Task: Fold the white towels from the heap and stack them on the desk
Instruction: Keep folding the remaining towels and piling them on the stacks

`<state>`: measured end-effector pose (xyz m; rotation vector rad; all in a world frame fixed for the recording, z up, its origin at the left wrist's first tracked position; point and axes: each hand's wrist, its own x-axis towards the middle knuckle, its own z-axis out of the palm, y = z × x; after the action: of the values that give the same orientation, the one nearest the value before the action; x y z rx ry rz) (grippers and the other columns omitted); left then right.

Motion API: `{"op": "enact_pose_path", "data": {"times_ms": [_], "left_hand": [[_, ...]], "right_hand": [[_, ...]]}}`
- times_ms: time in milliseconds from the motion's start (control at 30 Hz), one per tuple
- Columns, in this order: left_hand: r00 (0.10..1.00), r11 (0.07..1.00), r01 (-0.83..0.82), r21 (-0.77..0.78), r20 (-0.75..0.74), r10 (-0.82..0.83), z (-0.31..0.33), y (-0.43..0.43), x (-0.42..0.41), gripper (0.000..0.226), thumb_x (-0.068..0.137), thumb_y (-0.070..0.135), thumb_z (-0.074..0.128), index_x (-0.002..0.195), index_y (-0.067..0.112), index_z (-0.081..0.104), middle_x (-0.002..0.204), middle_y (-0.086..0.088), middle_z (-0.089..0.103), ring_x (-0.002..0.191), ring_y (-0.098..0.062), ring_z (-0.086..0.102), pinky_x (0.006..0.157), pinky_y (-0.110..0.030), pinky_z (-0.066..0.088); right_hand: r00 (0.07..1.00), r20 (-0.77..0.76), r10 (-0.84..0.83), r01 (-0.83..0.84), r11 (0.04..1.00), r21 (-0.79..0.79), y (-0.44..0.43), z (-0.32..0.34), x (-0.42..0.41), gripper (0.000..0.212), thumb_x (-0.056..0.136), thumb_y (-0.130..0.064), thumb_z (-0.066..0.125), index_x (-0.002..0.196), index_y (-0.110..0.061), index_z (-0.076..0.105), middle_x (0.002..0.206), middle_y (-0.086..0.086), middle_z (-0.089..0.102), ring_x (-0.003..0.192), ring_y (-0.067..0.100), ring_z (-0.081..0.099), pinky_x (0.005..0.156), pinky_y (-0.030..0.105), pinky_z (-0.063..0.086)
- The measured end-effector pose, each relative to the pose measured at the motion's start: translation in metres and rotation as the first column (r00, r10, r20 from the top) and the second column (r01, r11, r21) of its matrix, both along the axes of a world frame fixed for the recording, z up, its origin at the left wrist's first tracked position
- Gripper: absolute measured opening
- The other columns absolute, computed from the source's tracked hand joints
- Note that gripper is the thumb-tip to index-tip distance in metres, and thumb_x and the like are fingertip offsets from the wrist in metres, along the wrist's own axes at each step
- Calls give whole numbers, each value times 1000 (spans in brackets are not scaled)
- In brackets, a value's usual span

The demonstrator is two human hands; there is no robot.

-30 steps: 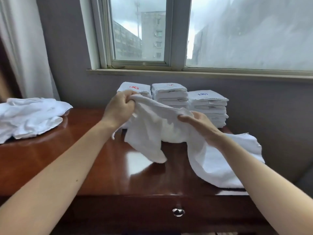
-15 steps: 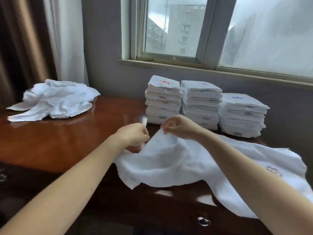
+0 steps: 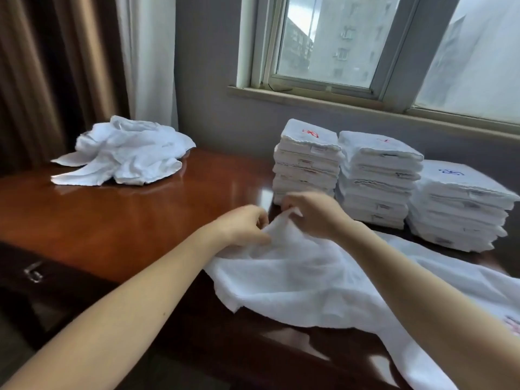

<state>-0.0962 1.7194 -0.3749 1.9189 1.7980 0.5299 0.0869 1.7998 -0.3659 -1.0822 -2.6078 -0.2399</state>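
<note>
A loose white towel [image 3: 304,280] lies spread over the front right of the glossy wooden desk [image 3: 135,218], its edge hanging past the front. My left hand [image 3: 243,225] and my right hand [image 3: 312,213] pinch the towel's raised far-left corner close together, just in front of the stacks. Three stacks of folded white towels stand at the back right: one with a red mark [image 3: 308,161], a middle one [image 3: 377,178], and one with a blue mark [image 3: 461,206]. The heap of crumpled white towels [image 3: 123,152] sits at the back left.
A window with a sill [image 3: 365,104] runs along the grey wall behind the stacks. Brown and white curtains [image 3: 84,60] hang at the left. A drawer handle [image 3: 33,273] shows on the desk's dark front at the lower left.
The view has swung left and down. My hands came down from the stacks and drew together, and the towel that hung bunched between them now lies spread on the desk.
</note>
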Motion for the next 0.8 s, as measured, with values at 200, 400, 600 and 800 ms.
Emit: {"op": "enact_pose_path", "data": {"times_ms": [200,400,600,800], "left_hand": [[999,926,23,376,-46,-6,28,7,-14,15,71,22,62,75,34,55,81,10,56,70,-9,53,58,-26,41],[979,973,118,-198,-139,-147,15,6,-5,20,80,39,63,78,22,72,71,13,71,63,-3,65,62,-23,52],[977,994,-40,104,-204,61,-1,28,-4,38,80,47,72,113,34,58,108,16,57,99,-10,58,81,-30,49],[999,996,44,-78,28,-42,-15,25,-4,30,64,40,72,93,30,70,87,6,72,83,-13,69,76,-37,58]], "right_hand": [[958,-249,142,-103,981,166,-14,30,26,11,70,-27,71,79,-23,66,70,-11,60,68,19,60,80,31,49],[993,98,-69,119,679,-724,-22,10,35,41,89,-58,56,82,-21,72,68,-2,71,60,11,68,55,26,50],[985,41,-166,165,862,-480,-13,-10,22,38,84,-45,65,114,-23,60,106,-6,62,97,19,61,80,35,52],[990,9,-141,123,828,-547,-11,-20,15,29,72,-51,71,76,-22,68,61,-10,57,57,9,51,54,30,39]]}}
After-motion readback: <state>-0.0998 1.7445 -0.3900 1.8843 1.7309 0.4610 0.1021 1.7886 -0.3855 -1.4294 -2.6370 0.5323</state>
